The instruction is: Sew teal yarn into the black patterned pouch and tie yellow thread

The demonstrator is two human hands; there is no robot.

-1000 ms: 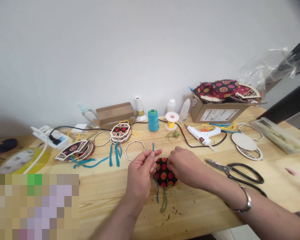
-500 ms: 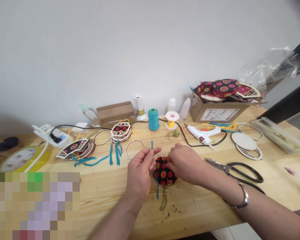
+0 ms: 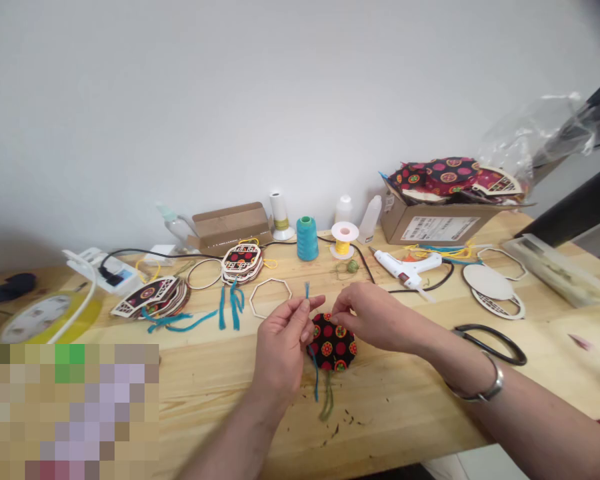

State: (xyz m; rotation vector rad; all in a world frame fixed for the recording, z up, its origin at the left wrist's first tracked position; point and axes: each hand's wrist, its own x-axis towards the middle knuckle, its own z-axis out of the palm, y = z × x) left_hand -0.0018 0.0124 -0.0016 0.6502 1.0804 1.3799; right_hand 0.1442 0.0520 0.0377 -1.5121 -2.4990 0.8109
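My left hand (image 3: 283, 340) is closed in a pinch on a strand of blue yarn (image 3: 307, 291), whose short end sticks up above the thumb. A longer blue length hangs down along the left edge of a black patterned fabric octagon (image 3: 332, 350). That piece lies flat on the table, with an olive-green cord (image 3: 328, 400) looped out below it. My right hand (image 3: 367, 313) sits at the octagon's upper right, thumb and fingertips closed together near its top edge. Whatever is between those fingertips is too small to make out.
Scissors (image 3: 497, 345) lie partly under my right forearm. Behind them rests a white glue gun (image 3: 407, 268) with its cable. A teal thread cone (image 3: 307, 239), a yellow thread spool (image 3: 345, 240) and a carton of fabric pieces (image 3: 440, 223) stand along the wall. Lattice-framed pieces (image 3: 241, 261) are stacked left.
My right hand has shifted slightly up and right, uncovering more of the fabric octagon, and its forearm covers more of the scissors. My left hand keeps its pinch, moving slightly right with the blue yarn.
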